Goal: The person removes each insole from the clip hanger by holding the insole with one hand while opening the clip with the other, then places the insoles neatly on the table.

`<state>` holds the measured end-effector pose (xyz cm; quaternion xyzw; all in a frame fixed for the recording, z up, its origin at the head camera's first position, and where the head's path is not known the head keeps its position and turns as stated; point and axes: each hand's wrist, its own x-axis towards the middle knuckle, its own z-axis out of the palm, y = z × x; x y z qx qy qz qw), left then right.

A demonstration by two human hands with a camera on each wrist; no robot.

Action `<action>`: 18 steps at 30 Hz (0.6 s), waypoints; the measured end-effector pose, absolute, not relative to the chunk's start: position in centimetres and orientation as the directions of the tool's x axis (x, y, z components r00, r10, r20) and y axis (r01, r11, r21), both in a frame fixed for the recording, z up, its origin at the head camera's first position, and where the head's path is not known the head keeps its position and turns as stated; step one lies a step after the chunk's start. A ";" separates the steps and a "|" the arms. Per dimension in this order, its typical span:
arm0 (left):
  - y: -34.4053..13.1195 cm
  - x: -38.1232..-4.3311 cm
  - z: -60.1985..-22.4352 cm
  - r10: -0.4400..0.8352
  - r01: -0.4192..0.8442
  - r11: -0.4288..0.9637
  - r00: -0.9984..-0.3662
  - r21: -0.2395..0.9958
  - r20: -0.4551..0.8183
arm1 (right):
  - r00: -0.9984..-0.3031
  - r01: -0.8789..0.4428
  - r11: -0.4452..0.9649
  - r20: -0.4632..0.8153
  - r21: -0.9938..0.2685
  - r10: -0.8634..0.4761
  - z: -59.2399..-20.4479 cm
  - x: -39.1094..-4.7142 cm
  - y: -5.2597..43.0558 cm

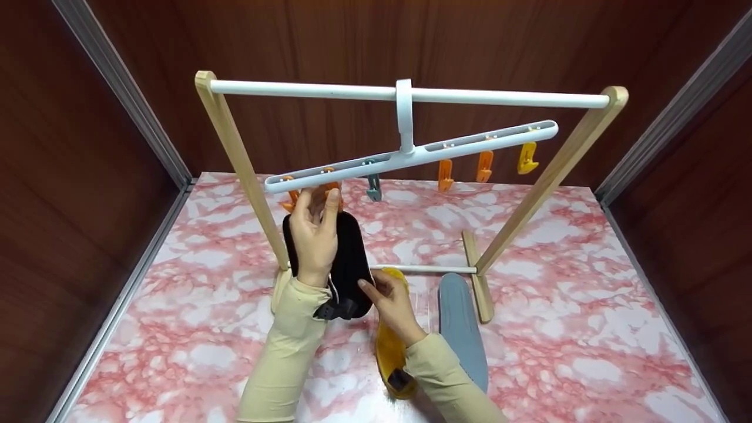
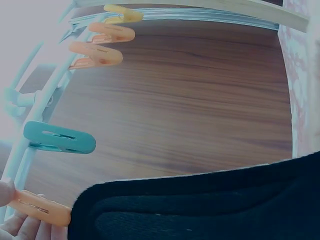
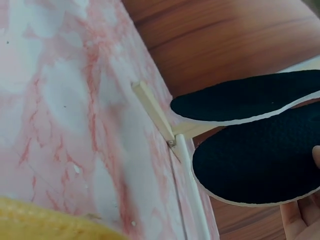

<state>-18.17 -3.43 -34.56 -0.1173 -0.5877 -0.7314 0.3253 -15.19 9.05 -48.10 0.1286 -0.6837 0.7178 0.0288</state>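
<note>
My left hand (image 1: 316, 241) reaches up to the white hanger (image 1: 405, 158) and pinches an orange clip (image 2: 42, 207) on its left half. At the clip's tip is the top end of a black insole (image 1: 351, 249); whether the clip bites it cannot be told. Lower down, my right hand (image 1: 395, 299) pinches that insole's edge between thumb and fingers. A second black insole (image 3: 245, 97) hangs beside it, partly hidden behind my left hand in the head view. Another orange clip (image 1: 290, 202) is at the hanger's left end.
A wooden rack with a white top rod (image 1: 305, 89) carries the hanger, which tilts. Unused on it hang a green clip (image 1: 374, 187), two orange clips (image 1: 446, 175) and a yellow clip (image 1: 527, 157). A yellow insole (image 1: 390, 352) and a grey insole (image 1: 463, 329) lie on the marbled table.
</note>
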 end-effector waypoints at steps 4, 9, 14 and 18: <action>-3.5 -18.1 -34.6 -0.338 0.614 -0.100 -0.761 0.783 0.554 | -0.971 -0.183 -0.070 0.192 -0.981 -0.146 -46.8 -14.3 9.0; -3.5 -18.0 -34.5 -0.333 0.599 -0.106 -0.773 0.794 0.539 | -0.971 -0.180 -0.066 0.188 -0.981 -0.147 -46.7 -14.1 9.0; -3.6 -17.8 -34.7 -0.323 0.601 -0.114 -0.776 0.791 0.542 | -0.975 -0.165 -0.059 0.172 -0.984 -0.138 -47.2 -14.3 9.0; -3.7 -17.5 -34.9 -0.300 0.609 -0.103 -0.773 0.786 0.560 | -0.975 -0.166 -0.076 0.176 -0.983 -0.137 -48.7 -14.9 9.0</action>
